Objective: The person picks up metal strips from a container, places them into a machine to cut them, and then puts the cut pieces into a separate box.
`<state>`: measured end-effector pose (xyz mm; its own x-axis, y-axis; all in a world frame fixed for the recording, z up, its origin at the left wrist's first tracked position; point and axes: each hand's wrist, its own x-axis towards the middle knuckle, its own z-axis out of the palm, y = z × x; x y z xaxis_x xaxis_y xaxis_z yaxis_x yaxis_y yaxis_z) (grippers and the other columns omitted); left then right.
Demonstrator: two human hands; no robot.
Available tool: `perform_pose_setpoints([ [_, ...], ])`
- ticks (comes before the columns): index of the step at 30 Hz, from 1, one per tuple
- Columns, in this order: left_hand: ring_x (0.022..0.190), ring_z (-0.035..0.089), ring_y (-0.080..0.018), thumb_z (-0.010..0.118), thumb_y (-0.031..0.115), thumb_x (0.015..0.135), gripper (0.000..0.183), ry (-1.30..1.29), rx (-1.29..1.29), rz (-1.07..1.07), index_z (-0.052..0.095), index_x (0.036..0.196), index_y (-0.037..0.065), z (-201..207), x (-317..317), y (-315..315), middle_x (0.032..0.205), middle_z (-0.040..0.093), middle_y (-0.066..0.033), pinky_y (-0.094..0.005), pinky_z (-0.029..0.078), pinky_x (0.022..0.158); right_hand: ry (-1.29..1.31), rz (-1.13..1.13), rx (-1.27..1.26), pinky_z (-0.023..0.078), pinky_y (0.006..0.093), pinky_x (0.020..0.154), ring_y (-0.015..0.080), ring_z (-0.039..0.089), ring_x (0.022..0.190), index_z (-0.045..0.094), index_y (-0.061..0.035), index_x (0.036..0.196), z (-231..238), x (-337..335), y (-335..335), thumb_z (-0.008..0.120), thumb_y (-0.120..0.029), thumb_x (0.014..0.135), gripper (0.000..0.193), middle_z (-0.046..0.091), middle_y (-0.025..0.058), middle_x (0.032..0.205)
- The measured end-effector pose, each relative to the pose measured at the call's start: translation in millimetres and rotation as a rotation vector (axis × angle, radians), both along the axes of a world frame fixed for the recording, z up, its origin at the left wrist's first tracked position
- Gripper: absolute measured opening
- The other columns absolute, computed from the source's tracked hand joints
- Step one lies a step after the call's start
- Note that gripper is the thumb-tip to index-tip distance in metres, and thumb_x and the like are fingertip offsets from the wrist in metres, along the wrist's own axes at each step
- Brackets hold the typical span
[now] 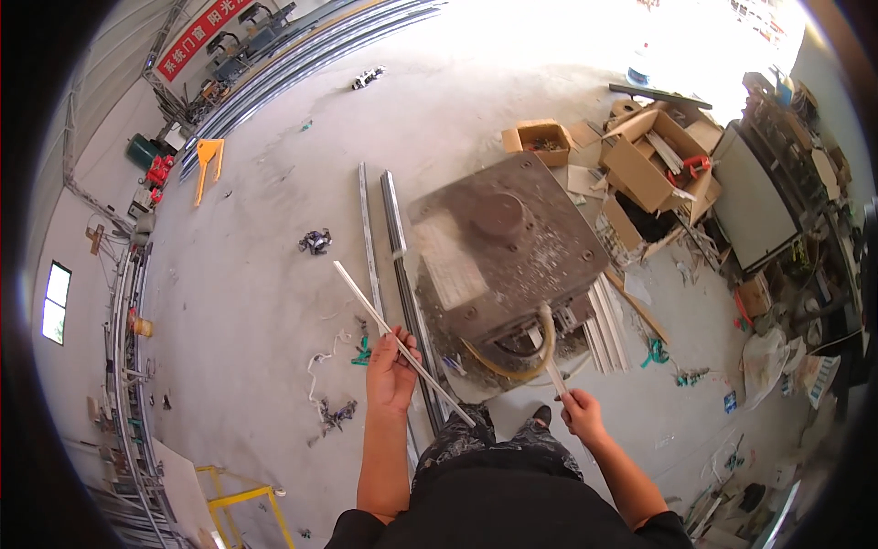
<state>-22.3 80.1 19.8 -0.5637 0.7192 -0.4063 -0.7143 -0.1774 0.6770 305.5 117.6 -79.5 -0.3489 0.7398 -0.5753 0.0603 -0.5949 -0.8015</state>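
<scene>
My left hand (390, 377) is closed around a long, thin white strip (358, 295). The strip slants from the floor area ahead of that hand down toward my right leg. In my right hand (583, 414) is a shorter pale strip (554, 373), its far end close to a hose on the machine. Directly ahead of me stands a dusty brown box-shaped machine (540, 229) with a round raised cap on top. A yellowish hose (550, 339) loops out of its near side.
Long metal profiles (389, 206) lie on the floor left of the machine, and white profiles (605, 325) to its right. Cardboard boxes (640, 174) and scrap pile up at the right. A yellow stand (209, 156) is far left; tangled scraps (337, 416) litter the floor nearby.
</scene>
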Motion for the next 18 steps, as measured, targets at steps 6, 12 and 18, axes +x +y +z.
perform_pose_setpoints([
  [6,0.078,0.059,-0.0195,0.053,0.019,0.091,0.027,-0.002,0.021,-0.068,0.053,0.108,-0.002,7.5,-35.6,21.3,0.093,0.06,-0.0113,-0.0299,0.051,0.067,-0.125,0.047,-0.015,0.022,0.0223,0.032,0.0068,0.03,0.033,0.057,-0.0048,0.088,-7.3,4.5,-4.0,0.047,-0.022,0.093,0.02,0.041,-0.0015,0.048],
  [12,0.082,0.058,-0.0194,0.05,0.018,0.092,0.027,-0.073,0.052,-0.094,0.051,0.11,-0.002,17.1,-42.2,41.1,0.095,0.058,-0.0106,-0.029,0.05,0.069,-0.134,0.027,0.051,0.023,0.0223,0.033,0.0062,0.03,0.034,0.058,-0.0049,0.089,-7.6,4.0,-7.1,0.048,-0.022,0.093,0.02,0.041,-0.0022,0.048],
  [18,0.087,0.059,-0.0175,0.052,0.01,0.089,0.022,0.079,0.085,-0.202,0.051,0.109,0.0,13.7,-26.5,35.1,0.097,0.058,-0.0076,-0.028,0.052,0.072,-0.19,0.007,0.146,0.025,0.0221,0.035,0.0058,0.033,0.037,0.059,-0.0039,0.088,-8.5,1.2,-8.2,0.048,-0.022,0.093,0.022,0.043,-0.0022,0.049],
])
